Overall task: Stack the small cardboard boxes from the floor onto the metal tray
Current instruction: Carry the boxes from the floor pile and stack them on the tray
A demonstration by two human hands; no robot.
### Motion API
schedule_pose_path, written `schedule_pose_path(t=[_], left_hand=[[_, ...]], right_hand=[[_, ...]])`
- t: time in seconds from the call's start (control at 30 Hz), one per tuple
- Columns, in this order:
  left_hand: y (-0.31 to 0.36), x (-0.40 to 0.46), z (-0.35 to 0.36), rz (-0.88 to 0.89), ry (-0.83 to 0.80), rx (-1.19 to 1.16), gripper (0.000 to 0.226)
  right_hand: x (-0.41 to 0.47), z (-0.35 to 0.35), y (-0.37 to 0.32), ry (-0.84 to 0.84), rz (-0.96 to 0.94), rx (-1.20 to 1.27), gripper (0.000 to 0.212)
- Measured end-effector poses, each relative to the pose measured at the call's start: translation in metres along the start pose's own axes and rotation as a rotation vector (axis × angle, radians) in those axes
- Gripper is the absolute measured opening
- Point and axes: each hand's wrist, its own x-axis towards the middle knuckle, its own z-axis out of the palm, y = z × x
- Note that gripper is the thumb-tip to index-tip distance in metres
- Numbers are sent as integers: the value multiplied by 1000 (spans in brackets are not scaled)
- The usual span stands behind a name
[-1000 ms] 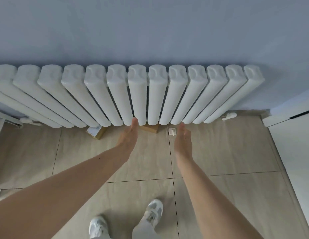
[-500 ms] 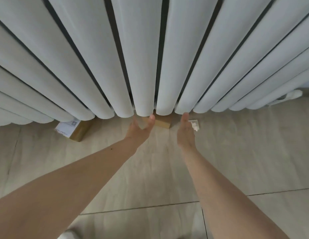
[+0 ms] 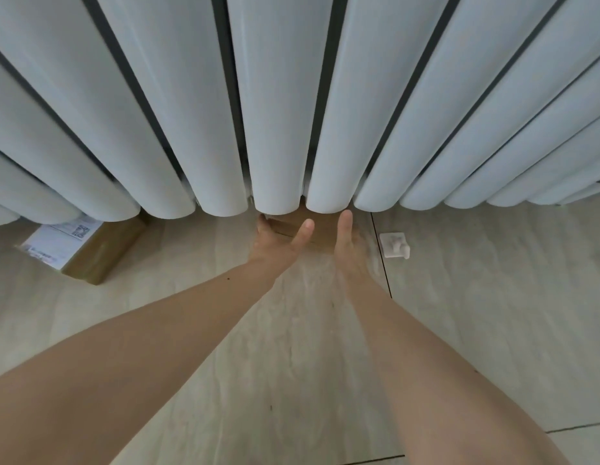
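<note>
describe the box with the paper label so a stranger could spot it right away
Find the white column radiator along the wall. At its left foot, on the beige floor tiles, a brown cardboard box pokes out. Only it carries a white printed label; nobody touches it.

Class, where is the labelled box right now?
The labelled box lies on the floor at left, half under the radiator, left of both hands.

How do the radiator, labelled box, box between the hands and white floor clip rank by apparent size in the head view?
1. radiator
2. labelled box
3. box between the hands, mostly hidden, so unsure
4. white floor clip
</note>
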Motion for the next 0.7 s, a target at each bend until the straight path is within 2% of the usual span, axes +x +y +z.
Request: schedule_pose_path(t=[0.23, 0.47, 0.57, 0.63, 0.7], left_hand=[[-8, -6, -7, -93, 20, -41, 125], [-12, -18, -8, -118, 18, -62, 134], [-13, -23, -7, -105, 21, -111, 148], [-13, -26, -7, -124, -2, -134, 143], [-15, -27, -6, -131, -18, -153, 139]], right_hand=[[-6, 4, 11, 93, 23, -67, 85], [-5, -2, 16, 10, -45, -88, 78], [-8, 3, 19, 42, -50, -101, 87], [-11, 5, 21, 62, -31, -125, 101], [-11, 5, 22, 32, -13, -132, 95]])
